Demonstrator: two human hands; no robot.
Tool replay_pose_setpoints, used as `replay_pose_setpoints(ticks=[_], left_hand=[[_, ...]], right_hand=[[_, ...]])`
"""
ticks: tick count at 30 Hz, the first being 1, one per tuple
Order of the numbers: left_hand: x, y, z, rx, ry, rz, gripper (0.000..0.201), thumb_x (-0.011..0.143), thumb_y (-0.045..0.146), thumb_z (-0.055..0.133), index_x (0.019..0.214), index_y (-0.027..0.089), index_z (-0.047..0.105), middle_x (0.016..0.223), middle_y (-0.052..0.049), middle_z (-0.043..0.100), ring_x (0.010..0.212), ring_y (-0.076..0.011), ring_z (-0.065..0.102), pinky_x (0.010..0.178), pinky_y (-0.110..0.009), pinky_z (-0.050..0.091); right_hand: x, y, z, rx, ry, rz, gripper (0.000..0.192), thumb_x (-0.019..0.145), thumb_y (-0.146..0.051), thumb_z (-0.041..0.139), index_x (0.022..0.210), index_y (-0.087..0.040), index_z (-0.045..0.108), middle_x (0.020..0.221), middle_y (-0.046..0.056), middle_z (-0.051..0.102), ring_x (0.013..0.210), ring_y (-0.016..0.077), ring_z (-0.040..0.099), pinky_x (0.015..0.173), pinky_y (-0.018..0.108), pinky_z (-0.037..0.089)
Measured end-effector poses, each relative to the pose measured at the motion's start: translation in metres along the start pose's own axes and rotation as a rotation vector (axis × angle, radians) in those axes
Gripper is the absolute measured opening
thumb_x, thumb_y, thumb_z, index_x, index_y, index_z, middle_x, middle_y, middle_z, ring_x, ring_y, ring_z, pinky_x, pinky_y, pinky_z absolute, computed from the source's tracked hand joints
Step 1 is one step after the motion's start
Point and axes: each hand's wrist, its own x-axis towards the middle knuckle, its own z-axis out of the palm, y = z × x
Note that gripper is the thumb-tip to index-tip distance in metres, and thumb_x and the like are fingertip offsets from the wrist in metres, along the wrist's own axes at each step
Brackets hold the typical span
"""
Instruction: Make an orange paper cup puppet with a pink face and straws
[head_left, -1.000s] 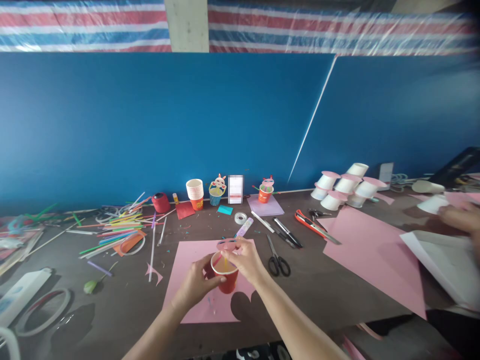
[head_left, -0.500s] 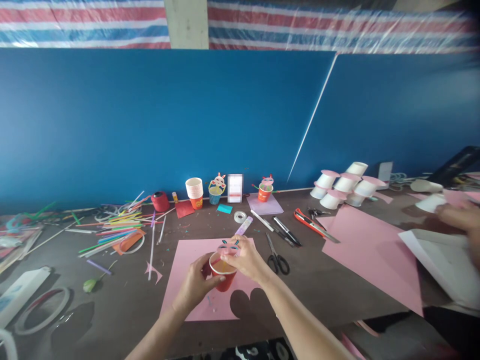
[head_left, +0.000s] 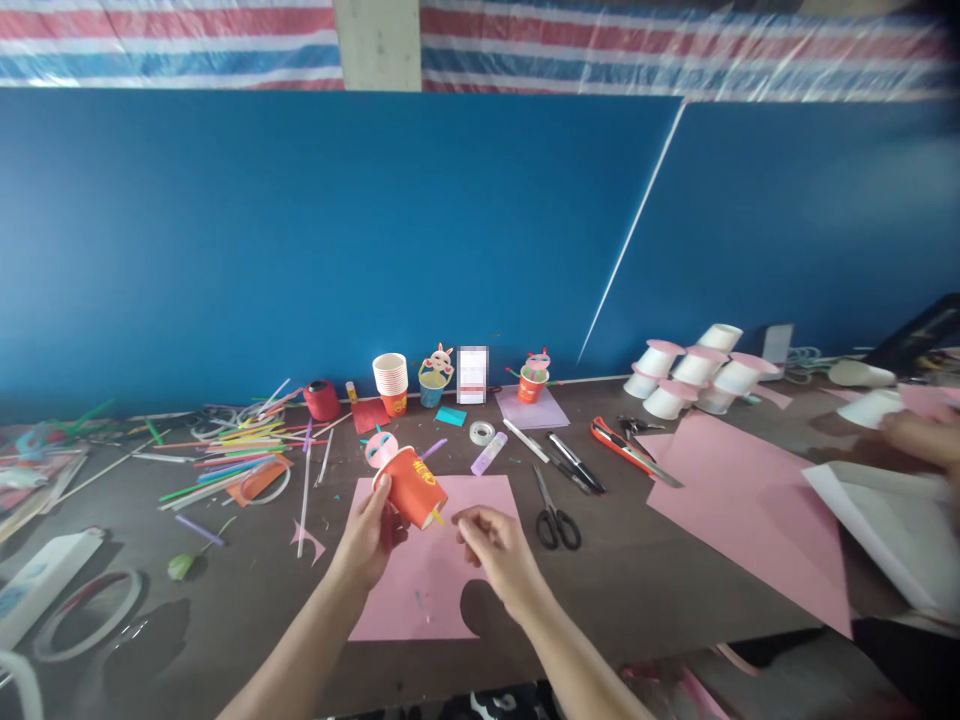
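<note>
My left hand [head_left: 367, 535] grips a red paper cup [head_left: 414, 488] near its rim. The cup lies tilted above a pink paper sheet [head_left: 420, 610], its mouth to the upper left. A pink paper face [head_left: 382, 449] with blue pointed ears shows at the mouth. From the cup's base pokes a short yellow straw end [head_left: 438, 517], and a purple straw piece [head_left: 434, 448] sticks out at the side. My right hand [head_left: 495, 550] is just right of the yellow end, apart from it, with fingers curled together and nothing visible in them.
Scissors [head_left: 556, 520], a glue stick [head_left: 489, 454], tape [head_left: 482, 432], markers [head_left: 574, 462] and a utility knife [head_left: 634, 450] lie beyond and to the right. Colourful straws [head_left: 240, 455] spread at left. Stacked cups [head_left: 391, 375] stand behind. Another person's hand [head_left: 926, 440] is at far right.
The cup has gone from upright to tipped over, rising and shifting left in my left hand. My right hand has left the paper face and moved down beside the cup's base.
</note>
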Motion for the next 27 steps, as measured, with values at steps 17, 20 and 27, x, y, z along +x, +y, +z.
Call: replay_pose_setpoints(ticks=[17,20,27], left_hand=[[-0.019,-0.001,0.008,0.286,-0.347,0.316,0.027,0.072,0.037,0.063,0.083,0.014,0.052,0.059,0.004,0.047,0.047,-0.0052,0.04,0.042,-0.018,0.033],[-0.018,-0.003,0.008,0.286,-0.384,0.294,0.034,0.069,0.038,0.066,0.089,0.014,0.053,0.063,0.004,0.048,0.05,-0.0062,0.042,0.043,-0.018,0.034],[-0.015,0.003,0.004,0.326,-0.263,0.348,0.044,0.077,0.044,0.055,0.113,0.022,0.043,0.078,0.0,0.054,0.056,-0.0082,0.048,0.049,-0.02,0.037]], right_hand=[[-0.013,0.029,0.018,0.238,-0.107,0.012,0.021,0.081,-0.034,0.053,0.076,-0.014,0.057,0.054,-0.002,0.052,0.045,0.0079,0.046,0.046,0.02,0.039],[-0.016,0.035,0.018,0.265,-0.089,-0.004,0.023,0.081,-0.036,0.053,0.077,-0.014,0.058,0.054,-0.002,0.051,0.044,0.0073,0.046,0.044,0.02,0.038],[-0.019,0.046,0.016,0.277,-0.003,-0.022,0.026,0.079,-0.039,0.057,0.073,-0.014,0.055,0.054,-0.003,0.05,0.041,0.006,0.045,0.04,0.018,0.034]])
